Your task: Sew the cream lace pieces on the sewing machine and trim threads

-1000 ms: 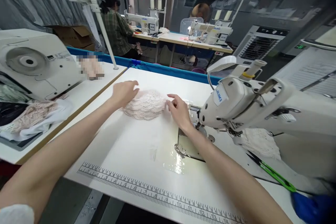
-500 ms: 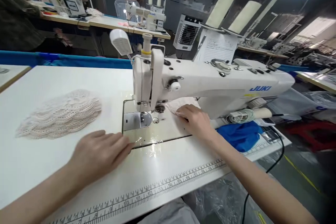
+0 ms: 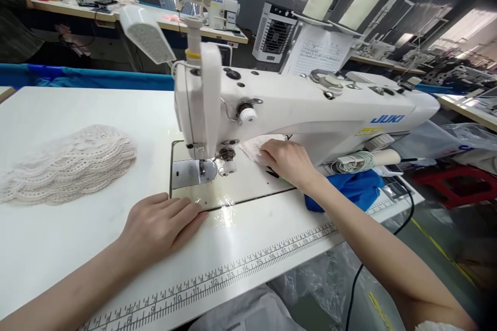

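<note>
A white sewing machine [image 3: 303,108] stands on the white table [image 3: 128,238]. My left hand [image 3: 161,221] lies flat at the front edge of the metal needle plate [image 3: 194,172], fingers loosely extended, holding nothing. My right hand [image 3: 289,161] is under the machine's arm, its fingers bent over white lace fabric [image 3: 252,149]. Part of a dark tool with a green edge shows beneath that hand; the fingers hide the rest. At the left lies a layered pile of scalloped lace pieces [image 3: 89,163].
Blue cloth [image 3: 349,191] and a thread cone [image 3: 386,158] lie right of my right forearm. A printed ruler [image 3: 217,282] runs along the table's front edge. Behind are thread cones, a paper sheet [image 3: 316,51], an air cooler [image 3: 274,32] and other machines. A person's sleeve shows far left.
The view has shifted, so the lace pile appears farther left. My left hand has settled beside the plate. Under my right hand the dark tool now shows, and the fingers are more curled.
</note>
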{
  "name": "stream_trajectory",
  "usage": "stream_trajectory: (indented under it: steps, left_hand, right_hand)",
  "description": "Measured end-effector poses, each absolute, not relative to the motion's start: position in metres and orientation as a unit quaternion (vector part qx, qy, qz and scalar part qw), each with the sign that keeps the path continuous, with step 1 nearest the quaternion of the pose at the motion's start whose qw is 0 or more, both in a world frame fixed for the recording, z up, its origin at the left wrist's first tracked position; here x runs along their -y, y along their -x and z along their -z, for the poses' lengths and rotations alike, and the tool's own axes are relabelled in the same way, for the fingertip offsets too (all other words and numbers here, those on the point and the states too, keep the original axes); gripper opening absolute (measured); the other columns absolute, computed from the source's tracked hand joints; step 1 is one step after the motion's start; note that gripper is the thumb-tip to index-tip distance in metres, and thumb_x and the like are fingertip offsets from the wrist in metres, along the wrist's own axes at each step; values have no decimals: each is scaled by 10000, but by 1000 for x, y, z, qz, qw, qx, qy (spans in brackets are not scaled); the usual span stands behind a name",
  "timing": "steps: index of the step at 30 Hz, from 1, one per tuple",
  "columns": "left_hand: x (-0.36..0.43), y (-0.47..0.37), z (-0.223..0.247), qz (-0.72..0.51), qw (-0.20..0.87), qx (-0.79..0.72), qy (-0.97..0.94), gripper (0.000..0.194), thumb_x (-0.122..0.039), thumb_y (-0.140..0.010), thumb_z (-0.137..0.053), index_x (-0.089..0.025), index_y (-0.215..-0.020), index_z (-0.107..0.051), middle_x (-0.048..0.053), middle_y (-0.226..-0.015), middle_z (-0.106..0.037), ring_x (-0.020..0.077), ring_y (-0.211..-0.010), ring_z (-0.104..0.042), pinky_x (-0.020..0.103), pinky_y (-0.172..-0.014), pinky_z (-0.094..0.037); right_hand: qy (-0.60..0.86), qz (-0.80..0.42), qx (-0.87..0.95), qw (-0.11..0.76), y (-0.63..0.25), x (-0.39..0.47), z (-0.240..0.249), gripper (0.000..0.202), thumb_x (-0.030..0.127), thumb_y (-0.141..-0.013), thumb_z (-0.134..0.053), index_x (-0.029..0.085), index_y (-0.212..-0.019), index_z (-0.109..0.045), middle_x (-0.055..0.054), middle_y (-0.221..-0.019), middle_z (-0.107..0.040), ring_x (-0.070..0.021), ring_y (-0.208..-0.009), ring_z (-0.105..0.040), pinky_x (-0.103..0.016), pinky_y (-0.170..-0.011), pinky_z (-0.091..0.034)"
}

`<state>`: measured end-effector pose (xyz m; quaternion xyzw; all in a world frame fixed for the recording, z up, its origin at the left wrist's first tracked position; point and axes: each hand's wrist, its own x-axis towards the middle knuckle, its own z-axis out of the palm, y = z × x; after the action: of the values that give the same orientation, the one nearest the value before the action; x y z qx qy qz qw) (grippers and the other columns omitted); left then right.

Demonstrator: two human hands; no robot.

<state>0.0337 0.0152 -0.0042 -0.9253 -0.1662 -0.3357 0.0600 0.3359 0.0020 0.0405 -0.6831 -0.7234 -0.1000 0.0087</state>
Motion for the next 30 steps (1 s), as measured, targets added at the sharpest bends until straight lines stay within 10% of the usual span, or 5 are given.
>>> stream_trajectory:
  steps: [4, 9, 16, 20, 30]
  left_hand:
    - [-12, -39, 4, 350, 53, 182, 918, 193, -219, -870, -635, -160, -1054, -634, 15, -869, -721, 134, -701, -642, 255, -593, -438]
    - [-15, -40, 2, 273, -167, 206, 925, 404, -333, -851, -643, -189, -1223, -582, 104, -1325, -575, 283, -1210, -524, 454, -972, -437]
    - [-25, -27, -18, 193, -676, 292, 648, 266, -394, -869, -619, -191, -1040, -636, 50, -1013, -705, 188, -908, -669, 332, -805, -534]
    - [-24, -26, -23, 145, -637, 363, 664, 321, -455, -828, -650, -177, -988, -645, 33, -895, -692, 165, -763, -648, 279, -663, -505]
    - [-33, -19, -28, 137, -495, 239, 824, 224, -344, -844, -654, -208, -1021, -666, -16, -766, -656, 126, -638, -588, 218, -492, -430]
  right_hand:
    - [648, 62, 755, 83, -309, 15, -46, 224, 192, -956, -431, 174, -938, -653, -66, -954, -702, -194, -787, -615, -283, -643, -380]
    - [520, -369, 730, 245, -255, 55, -43, 213, 320, -976, -451, 202, -904, -613, 6, -758, -631, -105, -605, -543, -226, -559, -415]
    - [500, -721, 349, 330, -236, 95, -31, 310, 504, -927, -521, 204, -890, -455, -16, -750, -667, -155, -697, -674, -326, -712, -556]
    - [482, -749, 428, 152, -239, 95, -36, 380, 519, -910, -531, 166, -770, -530, -55, -721, -678, -149, -606, -668, -227, -541, -504]
    - [373, -594, 675, 226, -242, 9, -22, 340, 316, -936, -527, 243, -1268, -518, 17, -562, -598, -130, -360, -552, -210, -346, -473]
